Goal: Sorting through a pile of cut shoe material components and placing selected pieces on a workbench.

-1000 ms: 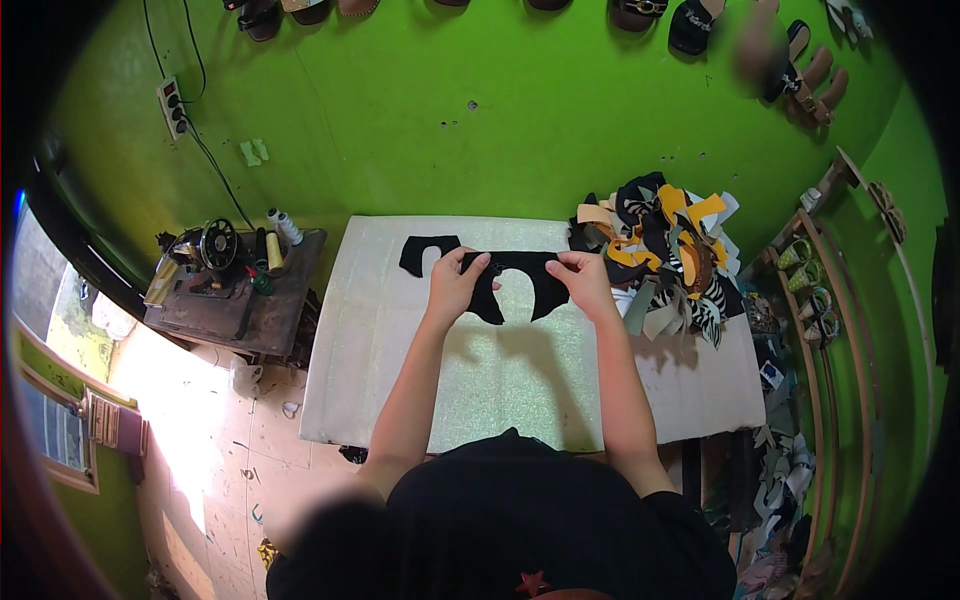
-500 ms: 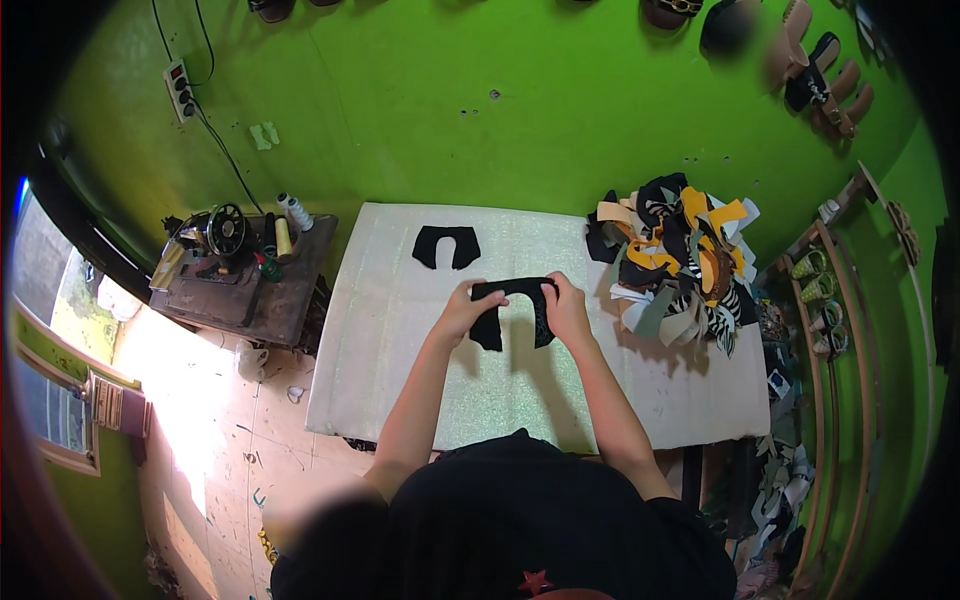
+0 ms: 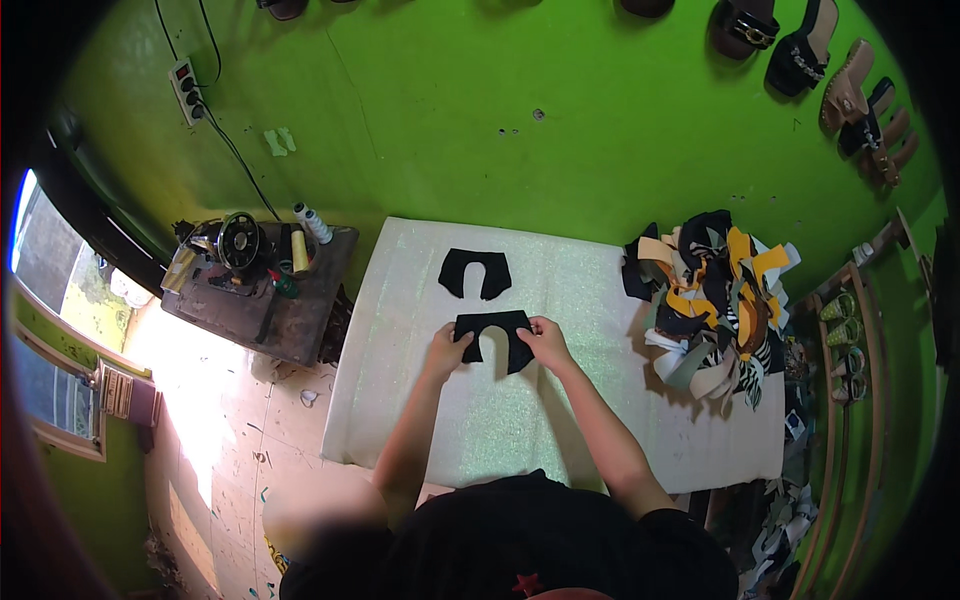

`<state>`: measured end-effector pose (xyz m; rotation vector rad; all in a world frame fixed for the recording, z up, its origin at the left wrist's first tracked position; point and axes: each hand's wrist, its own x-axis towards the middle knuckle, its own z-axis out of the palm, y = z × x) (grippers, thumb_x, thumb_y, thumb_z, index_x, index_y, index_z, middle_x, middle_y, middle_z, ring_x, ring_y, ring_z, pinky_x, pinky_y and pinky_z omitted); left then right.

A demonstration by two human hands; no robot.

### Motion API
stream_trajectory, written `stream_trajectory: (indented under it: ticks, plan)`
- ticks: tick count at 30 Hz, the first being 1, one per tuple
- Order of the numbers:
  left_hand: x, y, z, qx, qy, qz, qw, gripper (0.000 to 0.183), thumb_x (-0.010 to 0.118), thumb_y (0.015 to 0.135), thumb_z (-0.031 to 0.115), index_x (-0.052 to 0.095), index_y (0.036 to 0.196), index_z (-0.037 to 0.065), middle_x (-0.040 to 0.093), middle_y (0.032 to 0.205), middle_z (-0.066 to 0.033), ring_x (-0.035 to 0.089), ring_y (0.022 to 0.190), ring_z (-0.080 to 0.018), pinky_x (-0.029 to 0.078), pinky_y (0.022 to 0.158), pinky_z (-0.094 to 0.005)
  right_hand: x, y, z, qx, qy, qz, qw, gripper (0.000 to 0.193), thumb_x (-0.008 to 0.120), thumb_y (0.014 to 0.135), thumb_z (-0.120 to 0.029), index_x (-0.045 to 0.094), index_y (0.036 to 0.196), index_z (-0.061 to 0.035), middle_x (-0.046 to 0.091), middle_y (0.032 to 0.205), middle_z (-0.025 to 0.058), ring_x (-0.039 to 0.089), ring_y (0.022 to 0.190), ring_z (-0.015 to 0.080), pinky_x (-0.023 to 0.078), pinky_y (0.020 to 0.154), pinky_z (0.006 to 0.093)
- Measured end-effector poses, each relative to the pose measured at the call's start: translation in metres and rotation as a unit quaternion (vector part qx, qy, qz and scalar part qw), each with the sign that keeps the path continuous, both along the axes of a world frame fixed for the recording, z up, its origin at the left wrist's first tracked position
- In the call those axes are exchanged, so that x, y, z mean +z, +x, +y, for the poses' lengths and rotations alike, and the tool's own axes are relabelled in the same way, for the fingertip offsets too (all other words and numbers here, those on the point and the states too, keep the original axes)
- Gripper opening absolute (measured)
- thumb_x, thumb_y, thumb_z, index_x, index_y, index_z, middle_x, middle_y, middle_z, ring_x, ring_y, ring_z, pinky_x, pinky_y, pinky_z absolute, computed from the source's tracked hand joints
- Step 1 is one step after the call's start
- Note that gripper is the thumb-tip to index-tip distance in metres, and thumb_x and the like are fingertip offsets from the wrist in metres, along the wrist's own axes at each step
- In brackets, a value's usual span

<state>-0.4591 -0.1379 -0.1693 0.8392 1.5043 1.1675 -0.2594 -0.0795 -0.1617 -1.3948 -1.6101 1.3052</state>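
Between my hands is a black U-shaped cut piece (image 3: 492, 321), its opening facing me. My left hand (image 3: 447, 352) pinches its left side with the thumb on top. At its right side, my right hand (image 3: 546, 343) grips the edge, thumb also on top. Just beyond it, a similar black U-shaped piece (image 3: 456, 268) lies flat on the white table (image 3: 400, 380), turned the same way. A narrow gap separates the two pieces. Whether the held piece touches the table, I cannot tell.
A heap of mixed scraps (image 3: 715, 310) covers the table's right side. To the left, a sewing machine (image 3: 238, 242) and thread spools (image 3: 313, 224) stand on a dark stand (image 3: 305, 325). Sandals (image 3: 797, 62) hang on the green wall; a wooden rack (image 3: 872, 400) is at right.
My hands have carried the held piece left, to just below the piece lying on the table. The whole view has shifted, with the table now lower and further right.
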Motion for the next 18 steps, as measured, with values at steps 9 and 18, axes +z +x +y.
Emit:
stream_trajectory:
  ticks: [9, 18]
  plan:
    - [-0.037, -0.058, 0.118, 0.064, 0.023, 0.154, 0.986, 0.028, 0.058, 0.078, 0.010, 0.055, 0.102, -0.006, 0.062, 0.090, -0.0154, 0.060, 0.085, -0.0213, 0.045, 0.075, -0.0298, -0.026, -0.065, 0.099, -0.087, 0.108, -0.020, 0.990, 0.020, 0.066, 0.072, -0.006, 0.049, 0.082, -0.0016, 0.051, 0.061, 0.0045, 0.050, 0.057, 0.0149, 0.042, 0.056, 0.0294]
    - [-0.054, -0.082, 0.162, 0.089, 0.025, 0.251, 0.963, 0.030, 0.060, 0.075, 0.008, 0.056, 0.103, -0.001, 0.063, 0.094, -0.0175, 0.061, 0.088, -0.0293, 0.046, 0.078, -0.0337, -0.044, -0.106, 0.122, -0.109, 0.118, -0.011, 0.987, 0.018, 0.064, 0.071, -0.003, 0.061, 0.089, -0.0015, 0.060, 0.076, 0.0084, 0.057, 0.069, 0.0171, 0.047, 0.067, 0.0281]
